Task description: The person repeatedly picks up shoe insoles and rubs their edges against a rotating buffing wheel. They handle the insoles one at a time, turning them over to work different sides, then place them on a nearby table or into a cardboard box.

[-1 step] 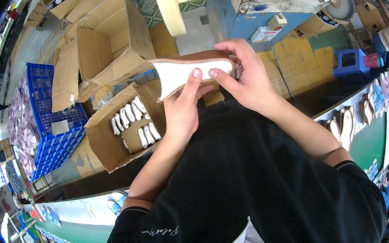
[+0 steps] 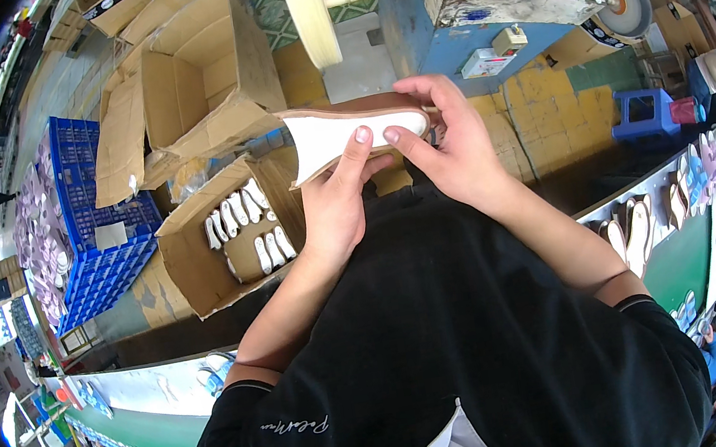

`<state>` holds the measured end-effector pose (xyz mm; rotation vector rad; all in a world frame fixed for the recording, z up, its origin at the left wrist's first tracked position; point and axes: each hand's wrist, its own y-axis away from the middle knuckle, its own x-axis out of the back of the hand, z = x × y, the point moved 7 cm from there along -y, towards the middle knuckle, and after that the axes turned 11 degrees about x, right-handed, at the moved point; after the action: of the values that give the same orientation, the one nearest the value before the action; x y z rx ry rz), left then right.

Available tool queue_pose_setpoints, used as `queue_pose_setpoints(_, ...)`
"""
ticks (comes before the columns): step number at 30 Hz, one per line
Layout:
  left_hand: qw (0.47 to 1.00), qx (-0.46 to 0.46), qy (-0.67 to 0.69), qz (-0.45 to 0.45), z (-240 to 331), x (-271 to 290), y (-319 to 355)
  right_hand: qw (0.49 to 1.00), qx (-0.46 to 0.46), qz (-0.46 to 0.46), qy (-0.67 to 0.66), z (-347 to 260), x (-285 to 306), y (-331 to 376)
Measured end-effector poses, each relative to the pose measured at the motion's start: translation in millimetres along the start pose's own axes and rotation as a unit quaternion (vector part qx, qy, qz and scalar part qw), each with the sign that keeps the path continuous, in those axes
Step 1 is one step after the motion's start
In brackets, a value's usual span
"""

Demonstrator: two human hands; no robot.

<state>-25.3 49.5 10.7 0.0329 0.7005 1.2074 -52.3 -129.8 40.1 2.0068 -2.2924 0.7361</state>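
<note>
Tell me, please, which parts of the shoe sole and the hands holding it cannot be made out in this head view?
- Shoe sole: its underside faces away; its right end is covered by the right hand.
- Left hand: its fingers are behind the sole.
- Open carton: the small white pieces inside are too small to identify.

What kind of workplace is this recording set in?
Most likely a small footwear workshop. Both hands hold a white shoe sole, an open cardboard box holds more white soles, and a bench machine with a buffing wheel stands ahead.
</note>
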Motion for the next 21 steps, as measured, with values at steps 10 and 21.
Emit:
queue_pose_setpoints(10,0.998,0.005,0.036,-0.059,-8.2,8.0,-7.2,0.953,-0.093,0.003,-0.288,5.6,-10.1,8.7)
queue_pose_setpoints(21,0.979,0.002,0.140,-0.145,-3.6,-5.8,-12.2,0.998,0.052,0.018,0.039,-20.9,8.5,7.6)
